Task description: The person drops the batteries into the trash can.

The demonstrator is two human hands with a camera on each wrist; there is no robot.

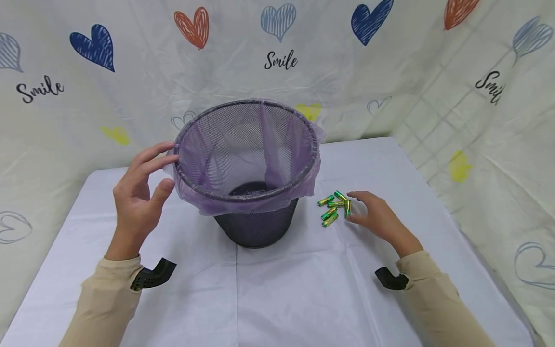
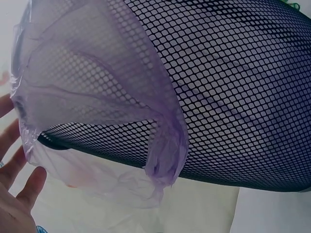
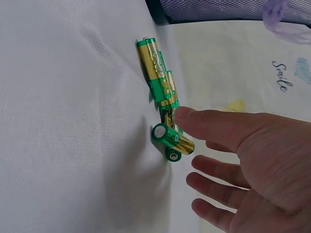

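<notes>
A black wire-mesh waste bin [image 1: 256, 229] stands on the table, lined with a purple plastic bag [image 2: 92, 97] folded over its rim. My left hand [image 1: 138, 205] is at the bin's left side, its fingertips touching the bag-covered rim and its thumb apart from the other fingers. Right of the bin lies a loose group of several green and gold batteries [image 1: 329, 212], some resting across others. My right hand [image 1: 383, 221] is at the group's right edge, thumb and fingers spread beside the nearest battery [image 3: 172, 139]. Nothing is visibly gripped in that hand.
A white cloth [image 1: 295, 294] covers the table. Behind and to the right hangs a pale curtain [image 1: 234, 72] printed with hearts and the word Smile. Each wrist carries a black mount, one on the left sleeve [image 1: 108, 289] and one on the right sleeve [image 1: 433, 289].
</notes>
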